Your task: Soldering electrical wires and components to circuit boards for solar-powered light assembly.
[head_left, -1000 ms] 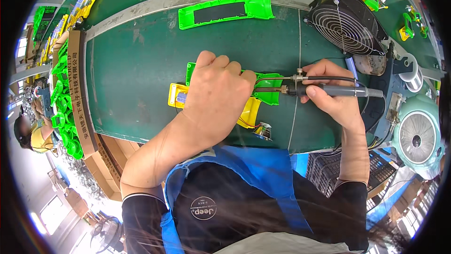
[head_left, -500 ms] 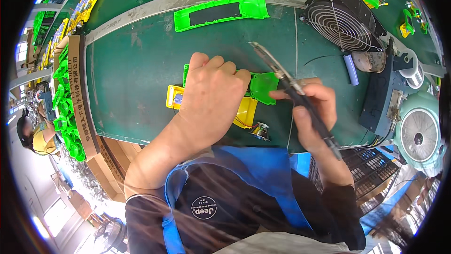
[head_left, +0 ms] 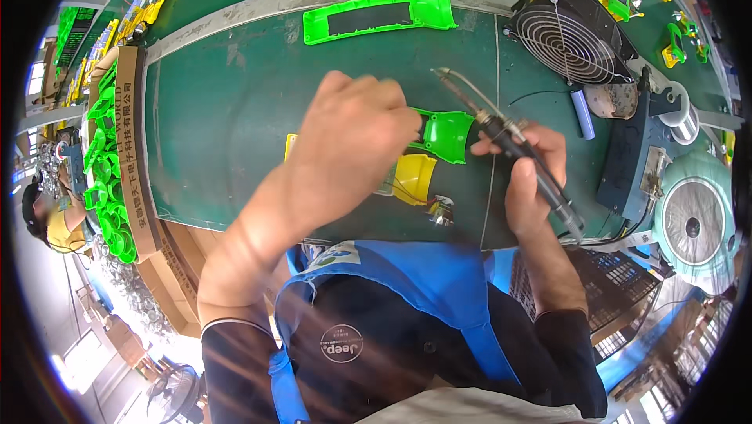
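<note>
My left hand [head_left: 352, 142], a little blurred, is closed with its fingers curled, over the left part of a green plastic shell [head_left: 449, 139]. Whatever is between those fingers is hidden. A soldering iron [head_left: 501, 132] with a thin metal tube along it is in my right hand [head_left: 536, 165], its tip pointing up and left above the green shell. Partly under my left hand and wrist lies a yellow plastic shell [head_left: 415, 179]. Beside that, nearer to me, sits a small shiny reflector [head_left: 441, 211]. Another green housing [head_left: 435, 10] rests at the far edge of the green table.
A black fan with a wire grille [head_left: 572, 36] stands at the far right. Near it lies a blue cylindrical cell [head_left: 583, 115]. A blue-grey box [head_left: 633, 154], a solder spool [head_left: 683, 114] and a pale green fan [head_left: 693, 220] line the right. Green parts [head_left: 110, 181] fill a cardboard box at left.
My left hand has lifted slightly and blurs with motion. The soldering iron has shifted a little to the right with my right hand. The whole view has moved slightly.
</note>
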`<state>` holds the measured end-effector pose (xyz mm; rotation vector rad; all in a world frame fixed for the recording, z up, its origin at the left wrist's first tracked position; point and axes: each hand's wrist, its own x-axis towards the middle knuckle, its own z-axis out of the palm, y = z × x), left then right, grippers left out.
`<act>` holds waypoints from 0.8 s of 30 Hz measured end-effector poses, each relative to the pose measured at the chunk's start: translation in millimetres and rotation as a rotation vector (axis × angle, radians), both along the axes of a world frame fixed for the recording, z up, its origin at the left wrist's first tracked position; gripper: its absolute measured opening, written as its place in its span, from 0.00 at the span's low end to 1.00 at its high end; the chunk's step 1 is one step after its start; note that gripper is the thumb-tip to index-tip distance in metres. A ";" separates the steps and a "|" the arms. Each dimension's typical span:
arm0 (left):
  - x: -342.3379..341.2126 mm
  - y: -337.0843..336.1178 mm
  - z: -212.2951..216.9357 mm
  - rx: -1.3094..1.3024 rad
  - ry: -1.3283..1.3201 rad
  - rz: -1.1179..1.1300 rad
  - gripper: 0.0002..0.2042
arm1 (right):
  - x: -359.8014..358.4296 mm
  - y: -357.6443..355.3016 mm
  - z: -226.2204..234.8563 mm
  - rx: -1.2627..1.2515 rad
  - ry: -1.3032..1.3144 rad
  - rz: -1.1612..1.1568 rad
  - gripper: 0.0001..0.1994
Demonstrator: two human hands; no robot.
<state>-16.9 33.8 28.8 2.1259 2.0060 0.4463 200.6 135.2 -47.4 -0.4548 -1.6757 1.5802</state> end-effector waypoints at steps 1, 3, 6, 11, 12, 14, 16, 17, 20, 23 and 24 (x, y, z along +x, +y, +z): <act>-8.2 -6.1 9.7 0.061 0.018 -0.041 0.09 | 1.8 3.3 -1.8 -0.033 -0.019 -0.035 0.17; -18.8 -34.8 29.9 0.072 0.011 -0.015 0.12 | 3.3 5.9 -1.4 -0.086 -0.015 -0.092 0.17; -31.8 -101.3 21.8 -0.023 -0.174 -0.011 0.18 | -1.3 5.3 -1.0 -0.109 -0.019 -0.088 0.17; -24.5 -124.8 -0.8 0.069 -0.612 0.045 0.17 | -4.2 7.9 5.0 -0.213 0.016 -0.102 0.20; -26.1 -119.2 -4.4 0.133 -0.549 0.013 0.17 | -3.2 8.3 3.1 -0.235 0.043 -0.093 0.20; -26.1 -96.7 -10.0 0.286 -0.431 -0.044 0.16 | 4.2 5.2 4.9 -0.275 0.067 -0.105 0.19; -25.7 -78.5 -8.2 0.330 -0.342 -0.104 0.16 | 9.9 -0.5 11.3 -0.279 0.048 -0.088 0.17; -23.6 -75.0 -9.5 0.282 -0.344 -0.048 0.13 | 11.4 -0.7 15.2 -0.261 0.023 -0.037 0.16; -26.7 -63.4 -4.6 0.205 -0.182 -0.179 0.10 | 12.5 -0.8 20.2 -0.311 -0.060 0.005 0.13; -18.3 -58.3 -9.9 0.160 -0.162 -0.164 0.09 | 10.9 5.5 26.8 -0.381 -0.144 0.056 0.12; -14.9 -57.2 -9.5 0.129 -0.136 -0.150 0.09 | 10.6 8.4 27.8 -0.401 -0.167 0.085 0.12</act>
